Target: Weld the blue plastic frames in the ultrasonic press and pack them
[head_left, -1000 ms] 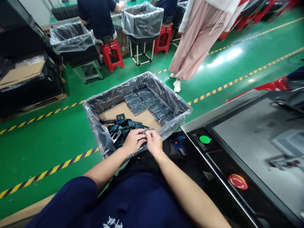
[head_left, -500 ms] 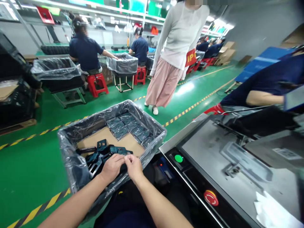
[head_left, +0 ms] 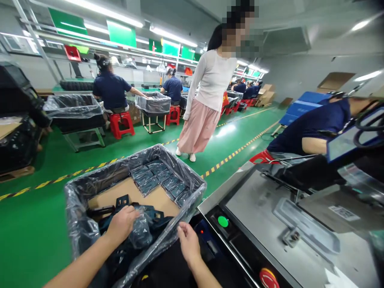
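A plastic-lined box (head_left: 99, 180) with a cardboard floor (head_left: 156, 202) stands in front of me. Stacked dark flat packs (head_left: 159, 180) fill its far corner, and loose dark teal brackets (head_left: 122, 202) lie heaped near the front. My left hand (head_left: 122, 226) is over that heap, gripping a clear plastic bag (head_left: 141, 234) that hides the parts beneath it. My right hand (head_left: 189, 242) is apart from it, just beyond the box's front right rim (head_left: 177, 222), fingers slightly curled and holding nothing that I can see.
To the right is a steel machine bed (head_left: 255, 204) with a green button (head_left: 223, 221) and a red stop button (head_left: 268, 279). A person in a pink skirt (head_left: 198, 128) stands beyond the box. Another person (head_left: 312, 130) sits at right. Lined bins and seated workers line the green floor behind.
The view has tilted up, showing more of the room. My hands have moved apart from the brackets, the left now on the clear plastic bag and the right nearer the front rim.
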The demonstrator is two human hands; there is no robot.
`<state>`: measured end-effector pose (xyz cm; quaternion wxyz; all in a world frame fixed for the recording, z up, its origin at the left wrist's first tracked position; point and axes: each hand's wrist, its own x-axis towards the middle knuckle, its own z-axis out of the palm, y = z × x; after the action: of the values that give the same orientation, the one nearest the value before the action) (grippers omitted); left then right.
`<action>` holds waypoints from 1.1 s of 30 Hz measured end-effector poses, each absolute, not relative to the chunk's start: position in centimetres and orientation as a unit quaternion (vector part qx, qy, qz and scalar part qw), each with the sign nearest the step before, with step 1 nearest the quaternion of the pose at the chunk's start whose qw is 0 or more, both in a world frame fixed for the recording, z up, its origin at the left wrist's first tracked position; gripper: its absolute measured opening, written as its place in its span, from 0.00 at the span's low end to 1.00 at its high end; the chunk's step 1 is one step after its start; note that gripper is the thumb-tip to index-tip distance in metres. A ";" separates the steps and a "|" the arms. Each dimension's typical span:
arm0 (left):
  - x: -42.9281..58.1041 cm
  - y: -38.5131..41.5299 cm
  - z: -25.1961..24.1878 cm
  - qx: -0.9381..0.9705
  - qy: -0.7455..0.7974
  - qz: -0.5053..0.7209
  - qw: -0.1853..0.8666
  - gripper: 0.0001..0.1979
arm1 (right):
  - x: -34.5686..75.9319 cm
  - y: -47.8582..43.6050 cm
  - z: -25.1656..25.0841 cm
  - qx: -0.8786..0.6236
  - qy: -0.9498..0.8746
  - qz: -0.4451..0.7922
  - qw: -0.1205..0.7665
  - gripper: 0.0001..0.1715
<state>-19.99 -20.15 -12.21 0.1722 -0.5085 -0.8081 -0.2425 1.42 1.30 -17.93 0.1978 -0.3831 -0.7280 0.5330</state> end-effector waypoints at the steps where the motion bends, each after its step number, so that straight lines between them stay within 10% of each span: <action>1: -20.4 -20.5 -12.1 -0.502 -0.820 -0.229 0.154 0.18 | 2.5 2.1 -18.1 -0.397 -0.732 0.517 0.198 0.27; 11: -23.0 -21.6 -9.8 -0.382 -0.896 -0.226 0.012 0.13 | 15.0 8.8 -21.8 -0.504 -0.839 0.204 -0.010 0.27; 33: -24.2 -24.5 -4.6 -0.282 -0.904 -0.297 0.123 0.17 | 16.7 7.5 -24.0 -0.440 -0.894 0.067 0.042 0.20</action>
<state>-24.16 -24.53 -4.63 0.1234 -0.2819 -0.9038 -0.2975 16.69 7.46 -24.04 0.0421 -0.4401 -0.8945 0.0670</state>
